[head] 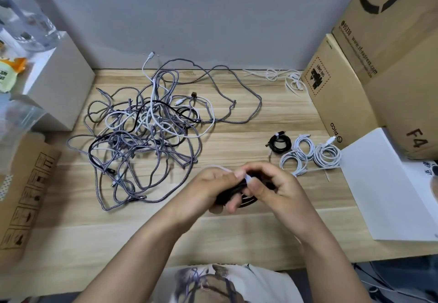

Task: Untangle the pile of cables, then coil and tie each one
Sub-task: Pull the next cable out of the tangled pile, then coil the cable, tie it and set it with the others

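Note:
A tangled pile of grey braided, white and black cables lies on the left half of the wooden table. In front of me both hands grip a coiled black cable. My left hand holds the coil from the left, and my right hand pinches a white tie around it. To the right lie a tied black coil and three tied white coils. Loose white ties rest at the back right.
Cardboard boxes stand along the right side with a white box in front of them. A beige box and a brown carton flank the left. A grey wall closes the back.

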Demonstrator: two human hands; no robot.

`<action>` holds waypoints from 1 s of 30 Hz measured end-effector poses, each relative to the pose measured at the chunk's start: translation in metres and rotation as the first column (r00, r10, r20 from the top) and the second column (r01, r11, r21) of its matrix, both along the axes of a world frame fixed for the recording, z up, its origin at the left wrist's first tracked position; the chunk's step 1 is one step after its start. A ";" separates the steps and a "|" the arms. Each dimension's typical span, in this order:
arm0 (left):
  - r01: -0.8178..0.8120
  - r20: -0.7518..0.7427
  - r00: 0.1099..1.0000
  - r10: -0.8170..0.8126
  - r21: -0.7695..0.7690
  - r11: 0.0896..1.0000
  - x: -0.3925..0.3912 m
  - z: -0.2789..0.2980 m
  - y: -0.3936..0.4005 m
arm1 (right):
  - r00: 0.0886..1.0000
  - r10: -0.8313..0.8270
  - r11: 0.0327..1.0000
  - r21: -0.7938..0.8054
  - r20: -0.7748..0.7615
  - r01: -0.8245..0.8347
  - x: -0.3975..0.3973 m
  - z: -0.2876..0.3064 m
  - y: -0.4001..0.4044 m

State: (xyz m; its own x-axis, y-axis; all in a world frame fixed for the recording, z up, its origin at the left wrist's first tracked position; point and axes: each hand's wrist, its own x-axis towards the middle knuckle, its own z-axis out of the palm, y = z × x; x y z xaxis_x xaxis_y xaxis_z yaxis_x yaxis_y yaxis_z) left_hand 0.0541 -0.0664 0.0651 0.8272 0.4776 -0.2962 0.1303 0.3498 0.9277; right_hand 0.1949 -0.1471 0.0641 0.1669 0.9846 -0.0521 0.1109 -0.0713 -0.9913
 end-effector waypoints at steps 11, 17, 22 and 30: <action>-0.344 -0.220 0.906 0.362 0.117 0.932 0.011 -0.058 0.009 | 0.893 -0.413 0.889 -0.292 -0.181 0.352 -0.014 -0.063 0.020; -0.014 -0.443 0.865 0.236 0.448 0.894 0.028 -0.093 0.018 | 0.773 -0.576 0.773 -0.485 -0.267 0.409 -0.004 -0.093 0.016; -0.023 -0.497 0.856 0.140 0.234 0.972 0.057 -0.112 0.025 | 0.758 -0.634 0.706 -0.512 -0.151 0.489 0.011 -0.109 0.014; -0.224 -0.444 0.868 0.224 0.054 0.973 0.115 -0.125 0.041 | 0.644 -0.765 0.543 -0.525 0.014 0.655 0.048 -0.122 0.023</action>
State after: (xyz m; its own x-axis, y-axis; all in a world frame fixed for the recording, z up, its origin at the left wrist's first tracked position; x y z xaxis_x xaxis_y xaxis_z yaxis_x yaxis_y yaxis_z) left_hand 0.1696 -0.0258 -0.0602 0.4793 0.6346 -0.6063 0.4462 0.4187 0.7910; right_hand 0.2430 -0.1243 -0.0582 0.7323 0.3886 -0.5592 -0.3660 -0.4680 -0.8044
